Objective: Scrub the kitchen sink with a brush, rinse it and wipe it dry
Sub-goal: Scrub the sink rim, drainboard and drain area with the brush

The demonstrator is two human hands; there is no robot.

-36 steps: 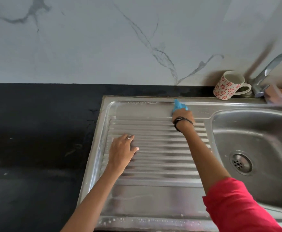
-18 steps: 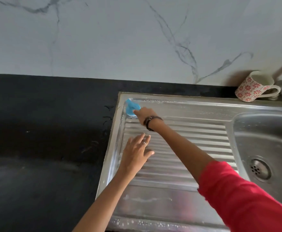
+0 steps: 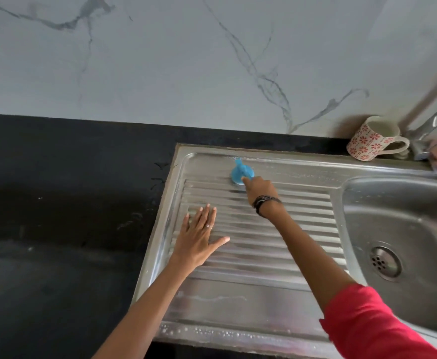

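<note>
Grip, right hand point(image 3: 260, 189): clenching round the blue brush point(image 3: 242, 173), wrist with dark bands angling toward the back wall.
Grip, left hand point(image 3: 199, 235): released, lying flat with fingers spread on the left part of the ribs, holding nothing, seemingly bracing.
Brush position: pressing on the flat strip at the back of the drainboard point(image 3: 258, 294), just above the first ribs, a little left of the middle of that strip.
Change in half a second: sliding back rightward from the far left back corner of the sink point(image 3: 409, 218) unit, where it was a moment before; a second ago sitting further right along the same strip.
Change in left hand: shifting slightly leftward and flattening out, fingers now straighter than before.
Meaning for the task: sweeping to and fro along the back edge, so judged to be mid-scrub on the drainboard; basin apparently not yet being scrubbed, rinsing and wiping dry not yet begun.
Evidence of progress: soapy streaks showing along the back strip, bubbles point(image 3: 212, 332) lining the near rim.
Basin: lying to the right, drain point(image 3: 386, 263) uncovered, well apart from the brush.
Surroundings: black counter point(image 3: 56, 229) running left of the sink; patterned mug point(image 3: 370, 139) standing at the back right, just beside the tap point(image 3: 435, 125).
</note>
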